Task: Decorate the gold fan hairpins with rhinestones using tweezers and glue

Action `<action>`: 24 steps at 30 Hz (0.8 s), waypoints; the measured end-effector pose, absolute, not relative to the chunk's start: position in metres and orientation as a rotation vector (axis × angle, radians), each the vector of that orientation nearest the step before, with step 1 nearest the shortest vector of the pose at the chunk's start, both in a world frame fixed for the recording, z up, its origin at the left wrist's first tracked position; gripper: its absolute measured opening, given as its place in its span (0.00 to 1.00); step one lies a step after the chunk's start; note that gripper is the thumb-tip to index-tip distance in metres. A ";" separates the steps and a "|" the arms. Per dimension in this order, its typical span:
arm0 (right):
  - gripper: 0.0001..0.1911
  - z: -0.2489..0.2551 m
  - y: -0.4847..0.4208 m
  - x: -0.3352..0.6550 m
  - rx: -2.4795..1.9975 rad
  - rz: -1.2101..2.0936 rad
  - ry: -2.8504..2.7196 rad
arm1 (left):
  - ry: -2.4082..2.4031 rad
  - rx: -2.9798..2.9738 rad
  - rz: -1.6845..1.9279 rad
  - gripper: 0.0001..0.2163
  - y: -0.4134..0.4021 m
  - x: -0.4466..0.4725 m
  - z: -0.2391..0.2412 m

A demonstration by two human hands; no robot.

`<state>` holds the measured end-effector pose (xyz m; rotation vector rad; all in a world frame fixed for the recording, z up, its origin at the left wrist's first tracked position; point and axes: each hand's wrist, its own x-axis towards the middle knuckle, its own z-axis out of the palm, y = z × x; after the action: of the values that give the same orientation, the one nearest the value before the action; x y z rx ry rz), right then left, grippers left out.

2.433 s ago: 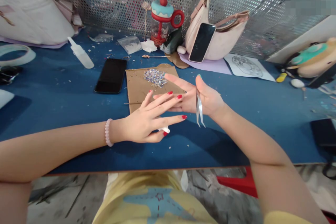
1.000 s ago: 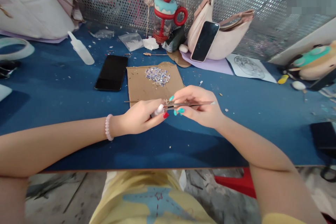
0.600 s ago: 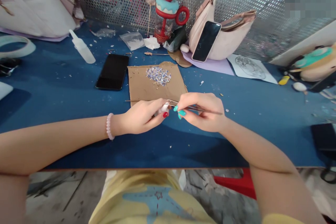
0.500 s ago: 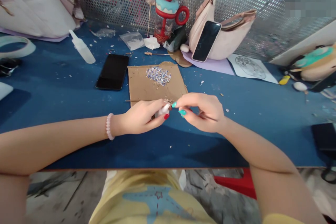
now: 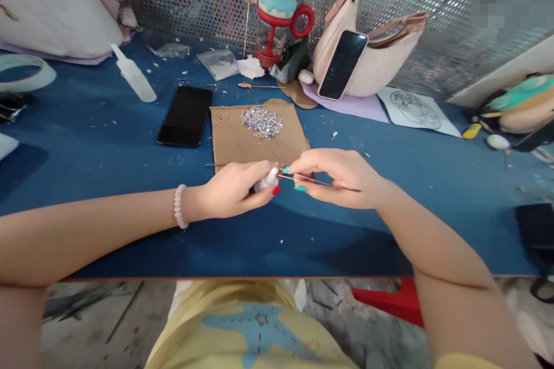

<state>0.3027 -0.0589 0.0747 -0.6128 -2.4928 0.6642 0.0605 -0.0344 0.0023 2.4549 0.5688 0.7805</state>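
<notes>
My left hand (image 5: 236, 187), with red nails and a pink bead bracelet, is closed around a small white piece (image 5: 266, 181) just above the blue table (image 5: 99, 144). My right hand (image 5: 341, 176), with teal nails, pinches thin metal tweezers (image 5: 320, 182) whose tips point left and touch the white piece. Both hands meet at the near edge of a brown cardboard sheet (image 5: 236, 138). A pile of tiny sparkling rhinestones (image 5: 262, 122) lies on the sheet's far half.
A black phone (image 5: 184, 116) lies left of the cardboard, a small clear glue bottle (image 5: 133, 74) further left. At the back stand a red and blue drink bottle (image 5: 277, 17) and a pink bag (image 5: 367, 57) with a phone (image 5: 341, 64) leaning on it, before a perforated metal screen.
My hands, spread open and raised earlier, came down and closed together. The tweezers turned from hanging down to lying level, with their tips at the white piece in my left hand.
</notes>
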 end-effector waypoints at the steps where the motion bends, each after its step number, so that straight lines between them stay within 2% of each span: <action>1: 0.11 0.076 -0.060 0.303 -0.618 0.612 -2.507 | 0.566 2.457 0.778 0.10 -0.034 0.061 0.003; 10: 0.10 0.083 -0.060 0.304 -0.571 0.188 -2.562 | 0.544 2.471 0.817 0.10 -0.033 0.061 0.000; 24: 0.08 0.075 -0.064 0.301 -0.605 0.394 -2.411 | 0.526 2.459 0.884 0.10 -0.033 0.063 0.000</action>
<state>0.3014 -0.0640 0.0749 -0.6052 -2.4115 0.3941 0.0633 -0.0329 -0.0004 2.4588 0.5261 0.8835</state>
